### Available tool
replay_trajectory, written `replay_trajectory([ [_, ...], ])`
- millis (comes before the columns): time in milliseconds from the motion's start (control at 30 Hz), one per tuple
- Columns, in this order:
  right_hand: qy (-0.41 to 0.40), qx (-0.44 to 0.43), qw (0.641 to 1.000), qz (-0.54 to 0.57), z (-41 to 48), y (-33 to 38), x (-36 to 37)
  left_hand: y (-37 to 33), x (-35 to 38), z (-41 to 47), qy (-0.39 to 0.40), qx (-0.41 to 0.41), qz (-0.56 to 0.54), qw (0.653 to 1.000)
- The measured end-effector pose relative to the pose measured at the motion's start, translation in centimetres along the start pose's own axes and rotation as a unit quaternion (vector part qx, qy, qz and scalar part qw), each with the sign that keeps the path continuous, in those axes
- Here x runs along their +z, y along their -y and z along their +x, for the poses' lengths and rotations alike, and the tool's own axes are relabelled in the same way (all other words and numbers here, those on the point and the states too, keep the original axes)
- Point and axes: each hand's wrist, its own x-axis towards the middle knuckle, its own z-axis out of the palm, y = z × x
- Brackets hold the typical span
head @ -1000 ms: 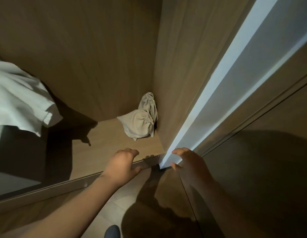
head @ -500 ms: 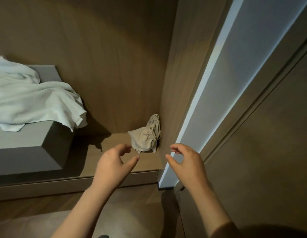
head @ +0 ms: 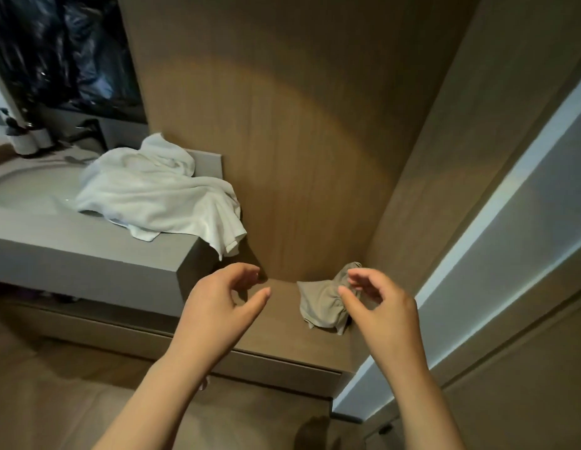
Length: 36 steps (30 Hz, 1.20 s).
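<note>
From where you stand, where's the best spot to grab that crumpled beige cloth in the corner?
Probably the beige cloth by its puckered middle, a ready handful. Come from above and the front: wall panels close in behind and to its right.

A crumpled white towel [head: 159, 196] is draped over the right end of a grey worktop [head: 88, 251], with one corner hung over the edge. A round basin [head: 23, 190] is sunk into the worktop and is partly covered by the towel. A dark tap [head: 88, 129] and two small containers [head: 31, 141] are set behind the basin, below a dark mirror [head: 65, 53]. A wood-grain wall [head: 282, 141] is seen behind, with a low wooden shelf [head: 276, 336] at its foot.
</note>
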Motion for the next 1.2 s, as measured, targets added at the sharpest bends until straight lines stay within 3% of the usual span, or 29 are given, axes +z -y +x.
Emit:
replay_trajectory([
  [467,0.054,-0.060,0.996,0.024,4.7,11.2,16.4,11.8,-14.3,5.6,-0.072,-0.037,0.016,0.997],
  [800,0.095,-0.064,0.993,0.022,9.8,14.2,24.5,18.0,-17.8,10.6,-0.089,-0.076,0.026,0.993],
  [1200,0.165,-0.062,0.980,0.094,22.7,15.6,34.5,24.3,-20.0,21.9,-0.132,-0.128,0.057,0.981],
])
